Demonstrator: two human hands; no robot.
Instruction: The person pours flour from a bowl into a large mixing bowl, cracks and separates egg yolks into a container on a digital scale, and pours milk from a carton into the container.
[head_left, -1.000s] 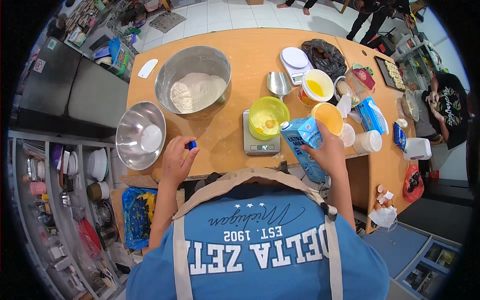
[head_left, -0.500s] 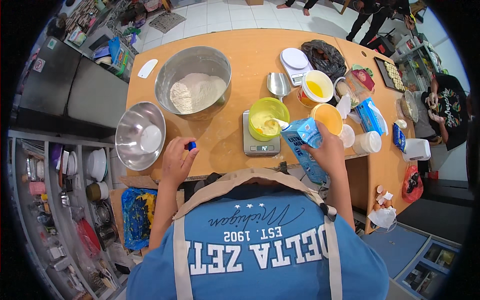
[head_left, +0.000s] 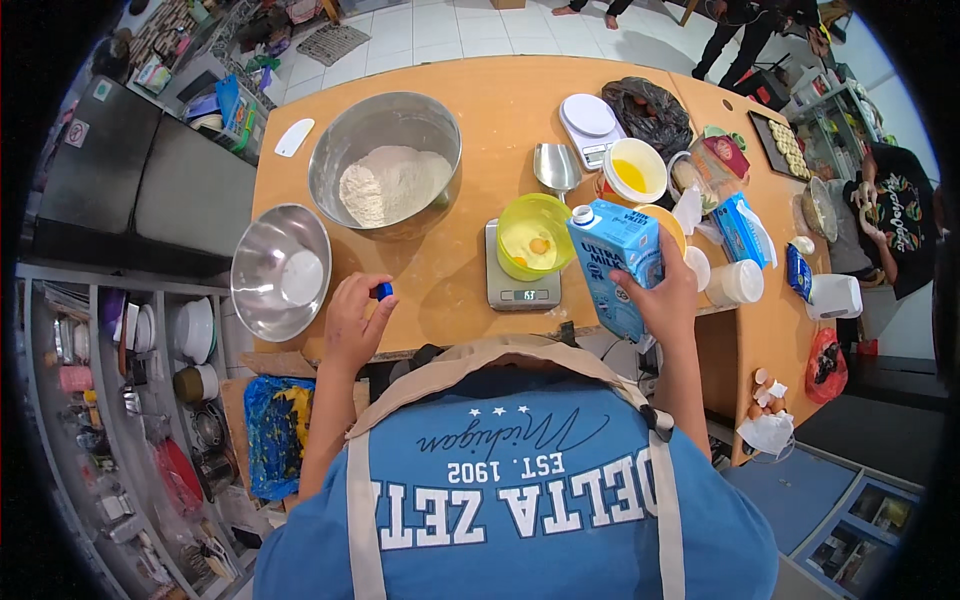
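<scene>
In my right hand (head_left: 660, 297) is a blue milk carton (head_left: 612, 262), fingers wrapped round its side. The carton stands nearly upright, its white spout (head_left: 583, 214) uncapped, and no milk runs from it. Just left of it, a yellow-green bowl (head_left: 510, 215) rests on a kitchen scale (head_left: 548, 298) with a lit display. Egg yolk (head_left: 540, 245) and pale liquid lie inside the bowl. My left hand (head_left: 355, 320) pinches a small blue cap (head_left: 384, 290) over the table's near edge, between the scale and a steel bowl (head_left: 250, 275).
A large metal bowl (head_left: 320, 165) of flour (head_left: 395, 185) stands behind. A metal scoop (head_left: 556, 167), a tub of yellow liquid (head_left: 634, 177), a white scale (head_left: 590, 116) and a black bag (head_left: 648, 112) sit at the back right. Eggshells (head_left: 765, 385) lie far right, where another person (head_left: 895, 225) works.
The carton has tipped back from pouring to nearly upright, and the milk stream has stopped. More of the bowl's contents shows. My left hand has stayed in place with the cap.
</scene>
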